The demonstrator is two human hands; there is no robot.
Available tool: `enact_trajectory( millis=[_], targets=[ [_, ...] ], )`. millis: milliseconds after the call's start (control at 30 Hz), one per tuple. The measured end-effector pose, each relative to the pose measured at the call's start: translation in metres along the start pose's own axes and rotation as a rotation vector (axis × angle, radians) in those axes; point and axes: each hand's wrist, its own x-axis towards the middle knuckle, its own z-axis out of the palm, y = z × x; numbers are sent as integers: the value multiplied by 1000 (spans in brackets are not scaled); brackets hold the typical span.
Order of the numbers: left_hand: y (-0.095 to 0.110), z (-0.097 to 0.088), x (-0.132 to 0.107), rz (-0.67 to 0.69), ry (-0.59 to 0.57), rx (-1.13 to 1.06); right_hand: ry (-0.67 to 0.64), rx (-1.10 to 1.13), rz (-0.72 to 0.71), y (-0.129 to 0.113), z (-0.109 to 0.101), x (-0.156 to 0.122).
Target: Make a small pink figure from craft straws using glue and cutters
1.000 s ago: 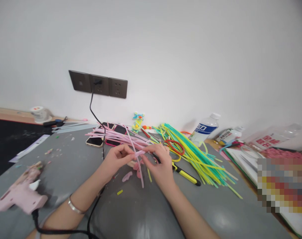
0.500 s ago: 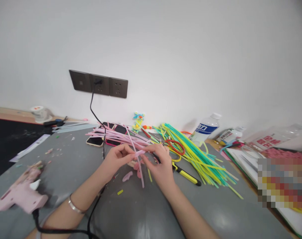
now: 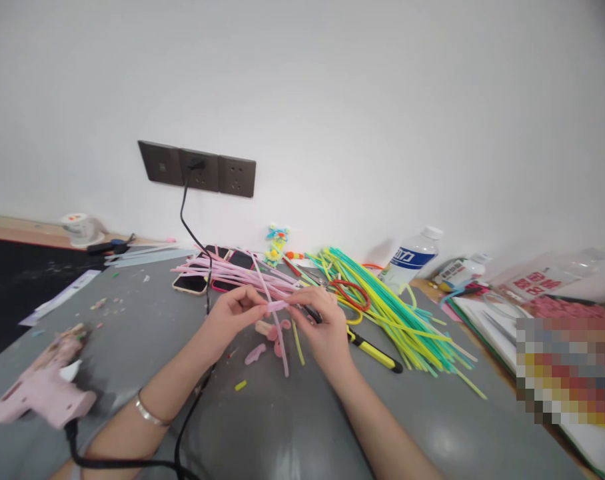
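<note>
Between my two hands, above the desk, is a short pink pipe cleaner piece that looks folded or doubled. My left hand pinches its left end between thumb and index finger. At its right end, the thumb and fingertips of my right hand are closed on it. A long pale pink pipe cleaner runs down past the held piece; I cannot tell whether the two are joined. Beneath my hands lie curled pink pieces, a small lilac piece and a yellow-green snippet.
Pink pipe cleaners lie over phones. Yellow and green ones are at right, beside yellow-black-handled pliers. A pink glue gun is at left; its black cord crosses the desk. A bottle stands by the wall.
My hands have shifted slightly, with the right fingers a little more stretched. More of the held pink piece and the curled pieces below now shows.
</note>
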Motion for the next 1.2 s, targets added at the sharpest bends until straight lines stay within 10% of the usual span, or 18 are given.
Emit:
enact_trajectory(
  millis=[1200],
  targets=[
    [4,0,2,81,-29,175,-192,253,231,8,1,1]
  ],
)
